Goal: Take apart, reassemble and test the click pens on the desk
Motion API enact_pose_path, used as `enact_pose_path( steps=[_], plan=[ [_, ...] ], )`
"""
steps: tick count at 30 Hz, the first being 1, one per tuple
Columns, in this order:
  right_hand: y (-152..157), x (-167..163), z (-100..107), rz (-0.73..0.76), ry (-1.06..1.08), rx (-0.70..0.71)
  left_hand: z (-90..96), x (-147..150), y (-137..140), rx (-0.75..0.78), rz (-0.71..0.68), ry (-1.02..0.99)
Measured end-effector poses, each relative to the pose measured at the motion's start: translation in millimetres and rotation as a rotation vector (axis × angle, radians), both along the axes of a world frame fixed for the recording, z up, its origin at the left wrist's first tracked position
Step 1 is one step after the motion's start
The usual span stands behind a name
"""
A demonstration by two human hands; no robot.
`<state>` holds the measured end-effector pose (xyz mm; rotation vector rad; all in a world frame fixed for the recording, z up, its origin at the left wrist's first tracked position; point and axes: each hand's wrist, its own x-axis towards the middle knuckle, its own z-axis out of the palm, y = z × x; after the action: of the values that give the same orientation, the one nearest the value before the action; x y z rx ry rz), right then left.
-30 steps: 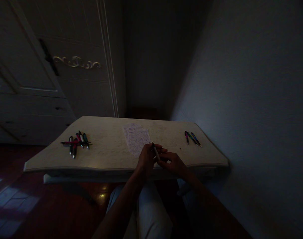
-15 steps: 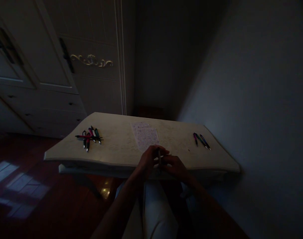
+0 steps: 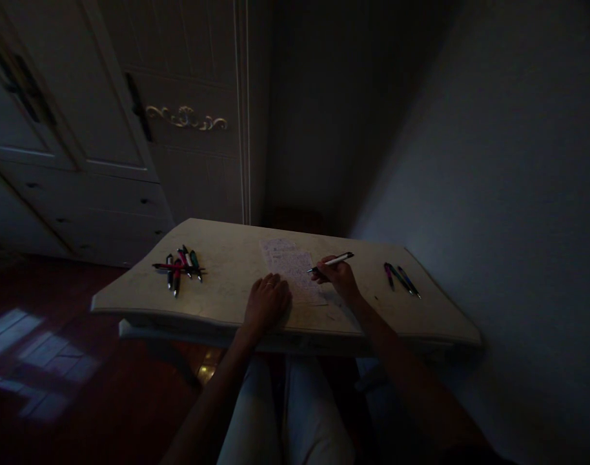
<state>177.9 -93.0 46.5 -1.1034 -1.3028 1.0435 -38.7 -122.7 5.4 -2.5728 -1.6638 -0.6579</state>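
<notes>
My right hand [image 3: 340, 279] is closed around a white pen [image 3: 337, 259] with dark ends. The pen slants with its tip low at the left, over the right side of the written-on paper [image 3: 290, 263]; whether the tip touches the sheet I cannot tell. Palm down, my left hand [image 3: 268, 298] lies on the table by the paper's lower left edge, a ring on one finger. Its fingers rest flat and hold nothing. Dense small writing covers the paper, which looks like overlapping sheets.
A pile of several pens [image 3: 179, 268] lies on the left of the white table [image 3: 222, 284]. Three more pens [image 3: 402, 280] lie at the right, with a small dark bit [image 3: 376, 298] nearby. A cabinet [image 3: 198, 174] stands behind left, a wall [image 3: 493, 194] at right.
My hands, close together at the table's front edge before, have moved apart. The right hand has brought the pen up over the paper, and the left has come down flat beside it.
</notes>
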Motion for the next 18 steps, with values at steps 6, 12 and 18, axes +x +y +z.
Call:
enact_pose_path(
  steps=[6,12,18],
  plan=[
    [59,-19,-17,-0.019,-0.37,-0.016,5.6,1,-3,-0.01,0.004,0.049],
    [71,-29,-16,-0.055,-0.655,-0.034,4.2,1,-3,-0.002,0.01,0.038],
    [72,-32,-9,-0.066,-0.852,0.036,4.6,1,-3,0.006,0.007,0.022]
  ],
)
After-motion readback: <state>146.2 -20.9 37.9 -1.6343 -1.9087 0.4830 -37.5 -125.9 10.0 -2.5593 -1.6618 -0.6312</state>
